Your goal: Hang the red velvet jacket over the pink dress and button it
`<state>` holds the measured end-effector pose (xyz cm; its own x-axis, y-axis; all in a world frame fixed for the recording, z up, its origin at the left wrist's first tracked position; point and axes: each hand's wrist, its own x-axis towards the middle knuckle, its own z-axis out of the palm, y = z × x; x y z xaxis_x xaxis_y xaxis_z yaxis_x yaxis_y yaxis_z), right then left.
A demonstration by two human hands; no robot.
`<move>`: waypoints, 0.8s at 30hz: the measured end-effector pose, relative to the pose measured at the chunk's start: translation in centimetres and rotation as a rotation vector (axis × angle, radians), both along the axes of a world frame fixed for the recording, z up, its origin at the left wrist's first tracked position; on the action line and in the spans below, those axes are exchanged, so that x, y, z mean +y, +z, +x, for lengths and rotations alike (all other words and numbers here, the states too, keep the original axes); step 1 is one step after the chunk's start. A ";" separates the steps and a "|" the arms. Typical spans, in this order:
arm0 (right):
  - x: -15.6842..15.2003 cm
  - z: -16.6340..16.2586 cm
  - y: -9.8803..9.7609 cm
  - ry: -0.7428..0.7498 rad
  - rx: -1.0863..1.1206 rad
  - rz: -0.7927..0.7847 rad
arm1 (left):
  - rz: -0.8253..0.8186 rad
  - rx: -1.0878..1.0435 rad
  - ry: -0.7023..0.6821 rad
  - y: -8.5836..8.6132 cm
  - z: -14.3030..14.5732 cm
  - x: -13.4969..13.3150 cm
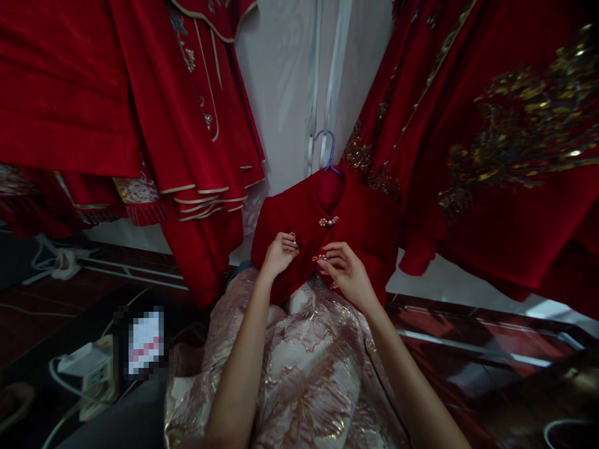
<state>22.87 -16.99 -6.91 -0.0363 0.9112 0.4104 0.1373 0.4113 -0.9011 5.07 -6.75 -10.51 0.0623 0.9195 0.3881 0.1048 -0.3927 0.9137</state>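
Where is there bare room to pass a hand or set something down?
Passing: along the pale wall between the left-side red garments and metal poles. Setting down: perhaps the small, dim patch of black surface between power strip and dark red floor. Crowded: the red jacket, where the left hand and right hand are at beaded fasteners.

Illumination is dim, with the near corners in deep shadow. Glare spots mark the gold embroidery (pixel 528 118) at right. Wide-angle distortion stretches the edges; a pixelated patch (pixel 146 343) lies near left.
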 end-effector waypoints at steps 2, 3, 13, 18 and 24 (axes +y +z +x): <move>0.9 -0.2 -0.3 -0.017 -0.011 0.025 | 0.018 -0.019 0.009 0.1 0.4 0.0; 1.5 -0.3 -0.5 -0.027 -0.021 0.047 | 0.015 -0.032 0.011 0.2 0.5 0.0; 8.6 -2.8 -0.5 -0.104 -0.191 0.200 | -0.077 -0.232 -0.028 1.2 0.8 -0.5; 8.3 -3.0 -0.4 -0.121 -0.339 0.278 | -0.038 -0.199 0.068 0.5 1.1 0.0; 8.0 -2.9 -0.4 -0.148 -0.377 0.295 | -0.052 -0.195 0.061 0.0 0.8 0.2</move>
<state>20.00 -9.02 -7.32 -0.1113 0.7648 0.6346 0.5071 0.5929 -0.6256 5.89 -6.57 -10.55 -0.0657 0.9384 0.3392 -0.0540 -0.3428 0.9379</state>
